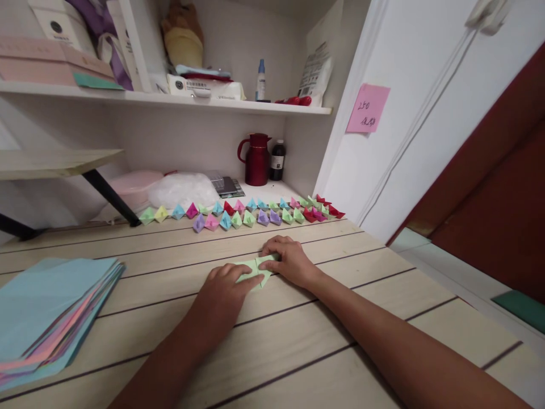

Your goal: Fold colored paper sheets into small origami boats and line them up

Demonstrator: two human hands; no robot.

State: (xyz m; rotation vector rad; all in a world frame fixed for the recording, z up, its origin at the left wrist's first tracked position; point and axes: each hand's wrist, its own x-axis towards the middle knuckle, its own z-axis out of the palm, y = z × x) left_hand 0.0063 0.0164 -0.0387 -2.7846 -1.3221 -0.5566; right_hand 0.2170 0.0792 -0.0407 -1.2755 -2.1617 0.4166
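A partly folded piece of light green paper [258,269] lies on the striped wooden table [293,335], between my two hands. My left hand [227,287] grips its left side, with the thumb along the near edge and the fingers over the top. At its right end, my right hand [289,258] holds the paper between thumb and curled fingers. A crease or flap edge runs down the paper's middle. Beyond my hands, small folded paper boats [236,218] in many colours stand in rows along the table's far edge.
A stack of coloured paper sheets [55,312] lies at the left. Behind the boats are a clear plastic bag [183,190], a dark red jug [256,162] and a dark bottle [277,161]. A small raised wooden stand [55,162] is at the far left.
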